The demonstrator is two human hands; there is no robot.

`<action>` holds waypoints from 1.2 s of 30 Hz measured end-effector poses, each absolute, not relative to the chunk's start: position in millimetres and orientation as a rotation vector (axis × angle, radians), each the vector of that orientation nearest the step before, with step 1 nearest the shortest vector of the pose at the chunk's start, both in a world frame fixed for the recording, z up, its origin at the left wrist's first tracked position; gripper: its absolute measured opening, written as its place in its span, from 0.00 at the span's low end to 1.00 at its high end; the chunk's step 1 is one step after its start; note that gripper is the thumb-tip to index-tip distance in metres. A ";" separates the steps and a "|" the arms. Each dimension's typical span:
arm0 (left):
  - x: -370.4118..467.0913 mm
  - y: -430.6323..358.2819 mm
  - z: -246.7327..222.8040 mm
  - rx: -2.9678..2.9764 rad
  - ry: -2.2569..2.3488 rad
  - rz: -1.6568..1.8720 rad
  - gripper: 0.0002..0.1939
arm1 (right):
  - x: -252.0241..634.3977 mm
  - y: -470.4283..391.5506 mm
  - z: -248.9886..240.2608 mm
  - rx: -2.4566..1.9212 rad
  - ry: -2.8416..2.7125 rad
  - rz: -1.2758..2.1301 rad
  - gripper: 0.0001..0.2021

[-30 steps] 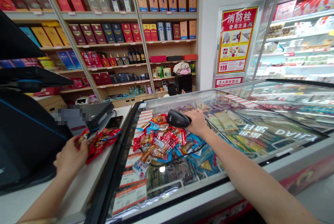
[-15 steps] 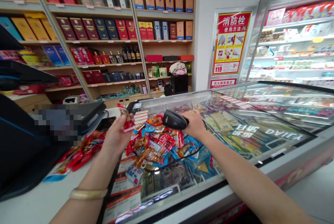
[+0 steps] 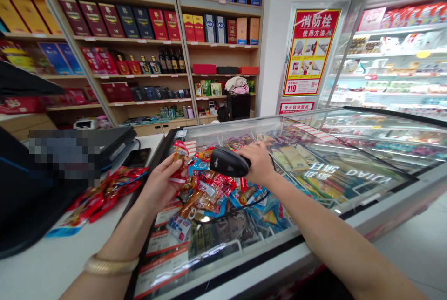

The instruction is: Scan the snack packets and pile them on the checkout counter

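Observation:
My left hand [image 3: 162, 183] pinches a red snack packet [image 3: 180, 158], held upright over the left edge of the glass-topped freezer. In my right hand [image 3: 256, 162] is a black barcode scanner [image 3: 228, 162], its head pointing left toward the packet, a short gap between them. Below both hands a heap of red and blue snack packets [image 3: 206, 193] lies on the freezer glass. The scanner's cable [image 3: 237, 211] loops round the front of the heap. More red packets [image 3: 104, 195] are piled on the white counter to the left.
The freezer [image 3: 349, 207] stretches away to the right. A dark monitor or till [image 3: 24, 188] stands at the left, with a black phone-like object [image 3: 138, 157] on the counter. Behind are shelves of boxes [image 3: 159, 24]. Part of a person's head [image 3: 223, 113] shows beyond the freezer.
My left hand has brought the packet a little right and turned it more upright. The scanner has shifted slightly left, closer to the packet. The camera view has tilted down somewhat.

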State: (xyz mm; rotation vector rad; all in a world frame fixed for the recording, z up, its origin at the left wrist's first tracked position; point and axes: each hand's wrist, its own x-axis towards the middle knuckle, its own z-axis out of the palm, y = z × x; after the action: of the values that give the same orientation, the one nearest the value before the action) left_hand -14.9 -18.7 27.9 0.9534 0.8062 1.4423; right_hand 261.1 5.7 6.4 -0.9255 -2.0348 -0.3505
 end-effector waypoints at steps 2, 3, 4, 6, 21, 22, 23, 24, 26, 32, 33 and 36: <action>-13.8 -19.3 25.0 1.035 0.879 1.400 0.14 | 259.2 2.8 7.8 -0.923 -2.051 -0.362 0.08; -13.3 -19.7 24.0 1.079 0.928 1.381 0.17 | 258.5 1.7 8.6 -0.924 -2.060 -0.370 0.08; -12.9 -20.1 23.2 1.124 0.978 1.368 0.19 | 258.1 0.7 9.4 -0.924 -2.068 -0.381 0.08; -12.2 -21.3 22.8 1.220 1.067 1.345 0.25 | 257.9 -0.8 11.3 -0.918 -2.090 -0.412 0.08; -13.4 -24.9 23.8 1.522 1.286 1.157 0.30 | 257.6 -5.9 18.5 -0.862 -2.204 -0.527 0.10; -14.2 -24.6 22.0 1.537 1.293 1.151 0.32 | 257.8 -5.5 18.0 -0.859 -2.198 -0.522 0.11; -15.1 -23.9 19.8 1.551 1.302 1.146 0.33 | 257.9 -4.9 17.3 -0.856 -2.186 -0.517 0.11; -15.8 -22.7 17.3 1.568 1.313 1.145 0.35 | 258.2 -4.2 16.4 -0.856 -2.170 -0.509 0.11; -16.6 -17.7 12.7 1.614 1.338 1.206 0.37 | 259.6 -1.6 13.9 -0.862 -2.119 -0.486 0.10; -5.9 16.5 13.3 2.078 1.444 1.399 0.30 | 271.1 14.9 3.9 -0.996 -1.909 -0.427 0.09; -1.9 22.9 14.2 2.184 1.473 1.363 0.29 | 273.5 18.1 2.0 -1.014 -1.888 -0.418 0.10; 11.8 38.1 12.3 2.435 1.488 1.211 0.24 | 279.0 26.2 -3.3 -1.058 -1.850 -0.391 0.10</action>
State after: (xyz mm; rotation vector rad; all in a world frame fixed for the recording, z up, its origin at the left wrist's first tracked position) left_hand 11.8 38.1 12.3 2.4349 1.4882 1.2115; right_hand 279.0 26.2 -3.3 -1.0582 -1.8498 -0.3906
